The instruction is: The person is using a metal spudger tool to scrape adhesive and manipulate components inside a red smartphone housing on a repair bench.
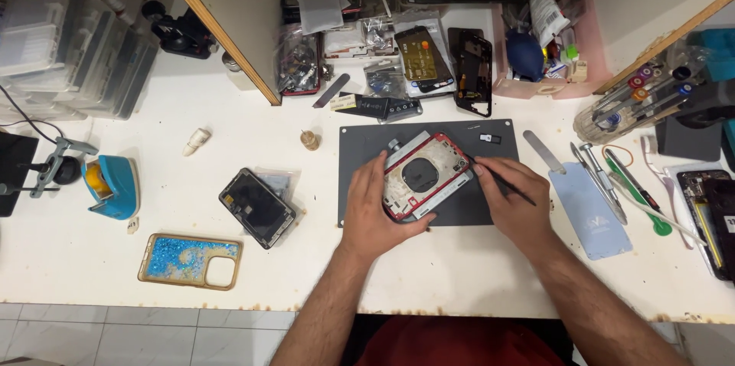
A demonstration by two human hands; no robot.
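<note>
The opened red phone housing [426, 176] lies tilted on the dark grey work mat [360, 144] at the middle of the bench, its inside facing up with a round black coil showing; it looks already stripped of its screen, so disassembly seems well along, while the inner parts are yet to be dealt with. The left hand [375, 209] grips the housing's left and lower edge, fingers curled narrow around it. The right hand [514, 201] pinches a thin dark tool [507, 184] whose tip meets the housing's right edge. At nine o'clock from the mat lies a black screen panel [256, 207] on a small clear bag, and at eight o'clock a glittery blue phone case [190, 260] with a tan rim. At three o'clock sits a pale blue rectangular card [593, 209], with screwdrivers beside it. At twelve o'clock, clear plastic bags of parts [298, 60] pile under the shelf, and at one o'clock a pink tray [582, 37] holds a white printed pouch and a dark blue blower.
</note>
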